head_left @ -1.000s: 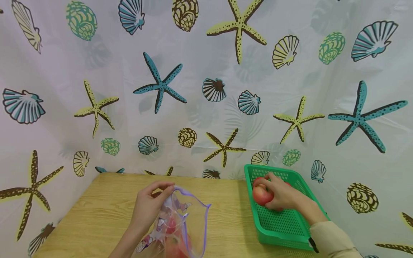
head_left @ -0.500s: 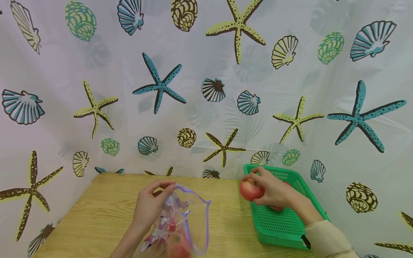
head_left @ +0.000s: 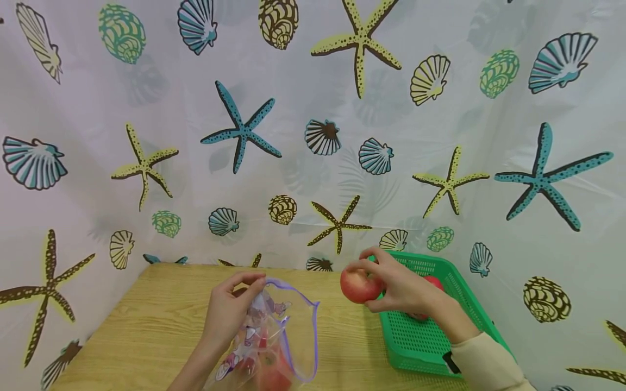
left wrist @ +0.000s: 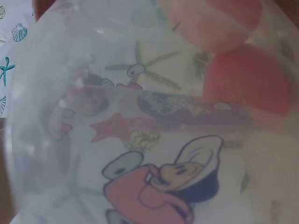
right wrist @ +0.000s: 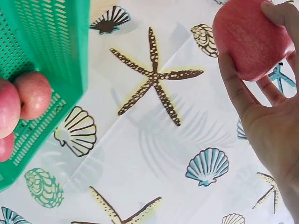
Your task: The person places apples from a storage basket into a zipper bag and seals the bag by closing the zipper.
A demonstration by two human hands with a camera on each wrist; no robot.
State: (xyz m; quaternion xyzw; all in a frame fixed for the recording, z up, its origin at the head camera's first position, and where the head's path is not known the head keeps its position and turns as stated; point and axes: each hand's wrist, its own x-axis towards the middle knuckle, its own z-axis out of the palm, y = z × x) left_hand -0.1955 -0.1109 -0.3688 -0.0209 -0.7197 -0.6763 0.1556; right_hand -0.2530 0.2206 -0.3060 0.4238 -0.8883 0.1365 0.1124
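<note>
A clear zip bag [head_left: 303, 347] with a purple zip edge and cartoon prints hangs with its mouth spread. My left hand [head_left: 226, 309] pinches its upper left rim. Red apples [head_left: 271, 372] show through the plastic low in the bag, and the left wrist view shows two apples [left wrist: 247, 81] behind the cloudy film. To the right, my right hand [head_left: 401, 282] grips a red apple [head_left: 358, 286] by its sides, thumb below and fingers over the top. It is raised over the table, left of the green basket. In the right wrist view that apple [right wrist: 252, 39] sits between thumb and fingers.
The green plastic basket [head_left: 406, 361] stands at the right of the wooden table [head_left: 166, 309]. Several apples [right wrist: 35, 95] lie in it, partly hidden by my right arm in the head view. A shell-and-starfish curtain [head_left: 293, 179] hangs round the back and sides.
My right hand has lifted the apple out of the basket and carried it left and slightly up, past the basket's left rim. The left hand and bag have hardly moved.
</note>
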